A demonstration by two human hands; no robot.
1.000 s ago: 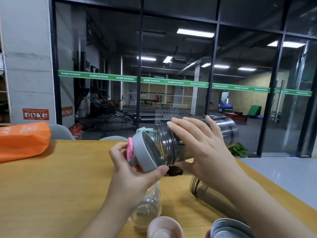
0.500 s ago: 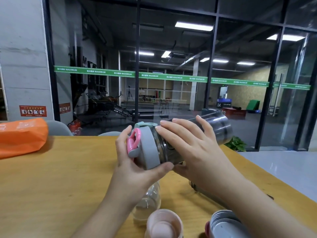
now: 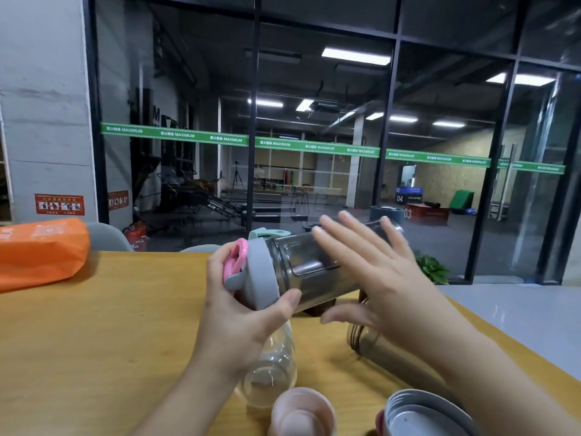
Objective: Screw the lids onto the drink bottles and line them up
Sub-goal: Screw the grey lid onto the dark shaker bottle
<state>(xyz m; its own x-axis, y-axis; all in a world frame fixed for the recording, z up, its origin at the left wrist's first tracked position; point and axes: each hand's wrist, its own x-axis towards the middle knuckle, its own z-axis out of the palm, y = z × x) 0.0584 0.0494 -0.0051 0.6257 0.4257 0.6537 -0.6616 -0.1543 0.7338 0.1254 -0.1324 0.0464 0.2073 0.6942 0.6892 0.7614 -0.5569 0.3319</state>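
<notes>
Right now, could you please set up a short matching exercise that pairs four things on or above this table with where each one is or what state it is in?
Things:
1. smoky bottle
2. clear bottle
3. orange bag
4. pink lid

Places or states:
A. loose on the table at the near edge
B. at the far left of the table
C. held sideways in the air, grey lid on
D. lying on the table under the left hand

Pairs: 1-C, 2-D, 3-B, 4-A

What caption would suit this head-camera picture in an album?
Left hand grips the grey lid on a smoky bottle held sideways; right hand spreads open beside it.
</notes>
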